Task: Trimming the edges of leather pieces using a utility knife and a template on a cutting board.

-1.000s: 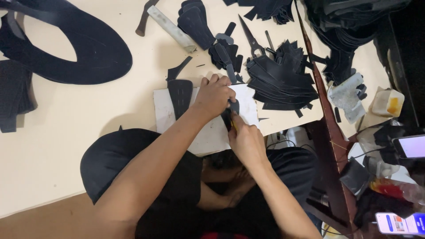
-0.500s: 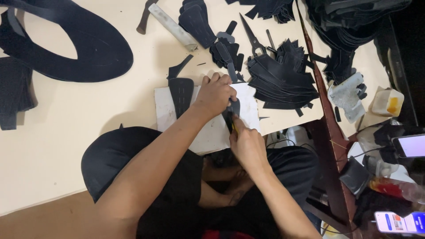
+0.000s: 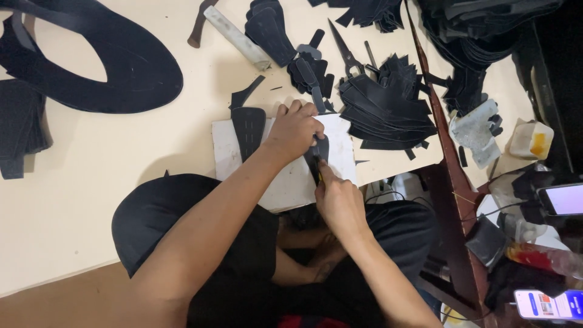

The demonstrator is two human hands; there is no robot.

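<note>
Left hand (image 3: pixel 296 129) presses a small black piece (image 3: pixel 318 149) flat against the white board (image 3: pixel 285 176) on the counter (image 3: pixel 91 158); I see my right hand (image 3: pixel 340 203) gripping a yellow-handled knife (image 3: pixel 320 176) at its edge. Thin, floppy stuff, I judge: pin it near the cut.

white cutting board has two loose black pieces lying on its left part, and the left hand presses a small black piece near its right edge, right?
Not quite. The head view shows only one loose black piece on the left part of the white cutting board. The left hand does press a small black piece near its right edge.
</note>
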